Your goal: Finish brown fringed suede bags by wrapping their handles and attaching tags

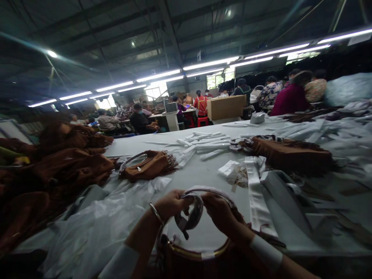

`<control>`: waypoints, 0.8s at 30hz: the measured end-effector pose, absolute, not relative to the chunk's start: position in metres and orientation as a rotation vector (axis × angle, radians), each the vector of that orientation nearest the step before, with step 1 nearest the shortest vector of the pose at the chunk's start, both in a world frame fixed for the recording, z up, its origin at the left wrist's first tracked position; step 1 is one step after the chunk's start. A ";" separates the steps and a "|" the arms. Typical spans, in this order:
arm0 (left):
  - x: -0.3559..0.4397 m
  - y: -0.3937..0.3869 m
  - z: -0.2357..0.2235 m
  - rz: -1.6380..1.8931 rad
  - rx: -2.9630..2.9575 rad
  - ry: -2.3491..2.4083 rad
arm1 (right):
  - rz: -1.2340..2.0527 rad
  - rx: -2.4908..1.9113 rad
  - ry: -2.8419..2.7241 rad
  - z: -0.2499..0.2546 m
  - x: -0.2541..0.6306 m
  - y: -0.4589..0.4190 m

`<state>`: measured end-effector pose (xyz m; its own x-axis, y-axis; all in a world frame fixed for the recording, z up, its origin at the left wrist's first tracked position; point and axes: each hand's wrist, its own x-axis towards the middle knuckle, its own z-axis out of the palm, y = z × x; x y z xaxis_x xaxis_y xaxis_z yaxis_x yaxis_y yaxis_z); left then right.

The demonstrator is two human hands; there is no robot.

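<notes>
A dark brown handbag point(186, 265) with a gold-coloured zip edge sits closest to me at the bottom, much of it in shadow. Its curved handle point(203, 188) arches up, covered in clear plastic wrap. A loose curl of the wrap point(195, 217) hangs between my hands. My left hand point(174, 203), with a bangle at the wrist, is closed on the wrap near the top of the handle. On the right side of the arch, my right hand point(219, 211) has its fingers closed round the handle; its fingertips are partly hidden.
A tan fringed handbag point(148, 166) lies ahead on the left, beside a brown heap of bags point(69, 166). White wrapped strips point(203, 143) are scattered mid-table. Plastic sheets point(95, 228) lie at left; a grey tape dispenser point(287, 197) and a brown fringed bag point(290, 153) at right.
</notes>
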<state>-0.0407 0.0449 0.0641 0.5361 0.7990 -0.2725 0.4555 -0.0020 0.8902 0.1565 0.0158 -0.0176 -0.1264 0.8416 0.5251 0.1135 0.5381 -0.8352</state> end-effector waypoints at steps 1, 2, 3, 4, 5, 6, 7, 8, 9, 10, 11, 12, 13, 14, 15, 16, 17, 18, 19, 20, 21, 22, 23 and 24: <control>-0.040 0.044 0.064 0.391 1.630 1.074 | 0.803 -0.853 -1.543 -0.020 0.153 0.017; -0.040 0.044 0.064 0.408 1.621 1.068 | 0.845 -0.870 -1.510 -0.022 0.150 0.017; -0.039 0.043 0.063 0.425 1.609 1.061 | 0.889 -0.885 -1.507 -0.024 0.148 0.017; -0.039 0.043 0.062 0.442 1.596 1.058 | 0.918 -0.901 -1.527 -0.026 0.146 0.017; -0.039 0.044 0.060 0.459 1.580 1.061 | 0.918 -0.912 -1.563 -0.027 0.146 0.017; -0.040 0.044 0.058 0.481 1.568 1.068 | 0.884 -0.924 -1.601 -0.028 0.146 0.016; -0.041 0.045 0.056 0.509 1.557 1.086 | 0.817 -0.944 -1.625 -0.028 0.148 0.015; -0.041 0.046 0.054 0.541 1.546 1.120 | 0.738 -0.976 -1.629 -0.028 0.150 0.013; -0.041 0.047 0.052 0.574 1.538 1.165 | 0.671 -1.017 -1.617 -0.027 0.152 0.011; -0.041 0.047 0.050 0.603 1.535 1.208 | 0.627 -1.063 -1.599 -0.026 0.155 0.007; -0.039 0.046 0.049 0.630 1.536 1.248 | 0.607 -1.110 -1.585 -0.025 0.156 0.004; -0.037 0.045 0.049 0.665 1.543 1.284 | 0.605 -1.154 -1.564 -0.023 0.157 -0.001; -0.034 0.043 0.050 0.707 1.553 1.320 | 0.620 -1.187 -1.540 -0.020 0.156 -0.005; -0.031 0.042 0.051 0.751 1.565 1.353 | 0.656 -1.210 -1.512 -0.018 0.153 -0.009; -0.027 0.040 0.052 0.799 1.575 1.385 | 0.714 -1.225 -1.475 -0.016 0.149 -0.013; -0.024 0.038 0.053 0.838 1.577 1.415 | 0.796 -1.227 -1.432 -0.015 0.145 -0.015; -0.021 0.037 0.053 0.858 1.574 1.431 | 0.891 -1.219 -1.383 -0.013 0.140 -0.015; -0.019 0.036 0.053 0.853 1.565 1.428 | 0.980 -1.201 -1.333 -0.013 0.135 -0.015; -0.017 0.036 0.053 0.832 1.551 1.408 | 1.043 -1.179 -1.293 -0.012 0.132 -0.013; -0.017 0.037 0.052 0.803 1.533 1.376 | 1.065 -1.164 -1.268 -0.011 0.129 -0.010; -0.019 0.037 0.051 0.767 1.504 1.344 | 1.047 -1.163 -1.269 -0.010 0.129 -0.008; -0.021 0.038 0.051 0.731 1.461 1.313 | 1.003 -1.176 -1.299 -0.008 0.129 -0.006; -0.023 0.038 0.051 0.700 1.407 1.284 | 0.944 -1.196 -1.349 -0.006 0.130 -0.004; -0.026 0.038 0.051 0.673 1.350 1.256 | 0.886 -1.218 -1.407 -0.004 0.132 -0.002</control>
